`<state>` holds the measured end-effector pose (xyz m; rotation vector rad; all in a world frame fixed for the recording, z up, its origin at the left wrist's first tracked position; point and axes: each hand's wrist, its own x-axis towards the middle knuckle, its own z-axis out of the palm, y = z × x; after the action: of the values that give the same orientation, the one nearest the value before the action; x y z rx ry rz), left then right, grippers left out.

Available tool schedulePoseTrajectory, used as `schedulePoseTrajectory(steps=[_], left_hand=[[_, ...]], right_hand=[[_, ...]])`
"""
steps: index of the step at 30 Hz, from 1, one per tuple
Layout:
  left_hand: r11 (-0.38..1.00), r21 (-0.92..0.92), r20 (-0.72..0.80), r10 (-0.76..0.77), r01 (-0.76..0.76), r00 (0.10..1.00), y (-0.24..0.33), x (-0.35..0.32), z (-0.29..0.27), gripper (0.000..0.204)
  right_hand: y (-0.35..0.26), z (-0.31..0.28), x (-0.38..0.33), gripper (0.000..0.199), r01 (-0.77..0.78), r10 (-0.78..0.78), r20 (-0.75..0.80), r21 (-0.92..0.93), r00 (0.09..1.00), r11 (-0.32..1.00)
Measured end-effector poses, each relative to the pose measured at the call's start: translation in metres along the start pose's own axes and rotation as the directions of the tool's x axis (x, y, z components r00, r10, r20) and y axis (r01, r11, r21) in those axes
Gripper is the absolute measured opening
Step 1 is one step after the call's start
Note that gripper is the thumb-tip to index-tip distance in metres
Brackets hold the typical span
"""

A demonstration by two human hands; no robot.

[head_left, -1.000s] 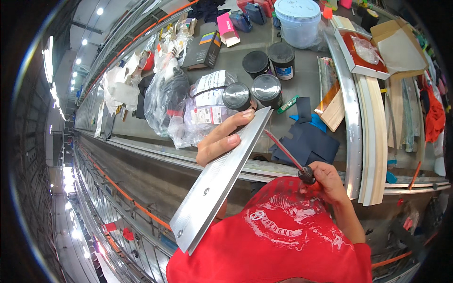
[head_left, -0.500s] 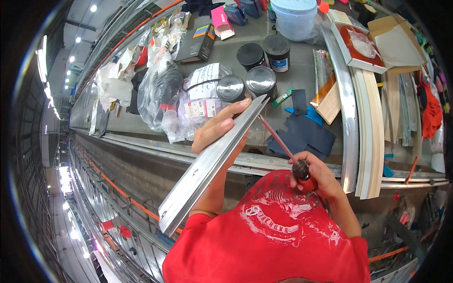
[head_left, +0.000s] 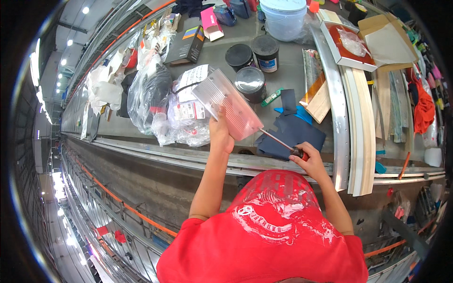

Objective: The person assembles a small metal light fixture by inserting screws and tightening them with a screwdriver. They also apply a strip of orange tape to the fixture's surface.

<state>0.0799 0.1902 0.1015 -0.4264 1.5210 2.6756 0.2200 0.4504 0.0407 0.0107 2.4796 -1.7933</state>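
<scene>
My left hand [head_left: 221, 131] grips the lower edge of a ribbed metal plate [head_left: 238, 107], held up in front of my chest. The plate's grooved face is turned up to view, with a few small holes and a reddish reflection on it. In my right hand [head_left: 311, 162], the fingers are wrapped round the dark and red handle of a screwdriver [head_left: 277, 140]. Its shaft points up and left, and the tip meets the plate's near right corner. Whether the tip sits in a screw or hole is too small to tell.
Behind the plate stand lidded black jars [head_left: 250, 81] and a white bucket [head_left: 283, 19]. Plastic-wrapped packages [head_left: 150, 96] lie to the left. Dark sheets [head_left: 295, 134] and a green cutter [head_left: 272, 97] lie past my right hand. Long metal and wooden strips [head_left: 362, 137] stretch along the right.
The plate has turned from nearly edge-on to show its ribbed face. My left hand has shifted from its far edge to below it. The screwdriver has tilted flatter, and my right hand moved slightly up.
</scene>
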Motion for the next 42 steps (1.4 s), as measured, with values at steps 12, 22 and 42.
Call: schedulePoseTrajectory(steps=[12,22,42], left_hand=[[0.920,-0.126,-0.061,-0.381,0.372,0.923,-0.049,0.030,-0.061,0.070],[0.845,0.404,-0.092,-0.342,0.349,0.935,-0.114,-0.016,-0.092,0.061],[0.519,0.854,0.171,-0.227,-0.030,0.959,-0.192,0.034,-0.043,0.057]], right_hand=[[0.085,0.050,0.024,0.034,0.068,-0.178,-0.223,-0.426,0.958,0.902],[0.078,0.056,0.061,0.035,0.150,-0.387,-0.297,-0.591,0.873,0.792],[0.085,-0.371,0.224,0.018,-0.502,-0.126,-0.715,-0.593,0.687,0.629]])
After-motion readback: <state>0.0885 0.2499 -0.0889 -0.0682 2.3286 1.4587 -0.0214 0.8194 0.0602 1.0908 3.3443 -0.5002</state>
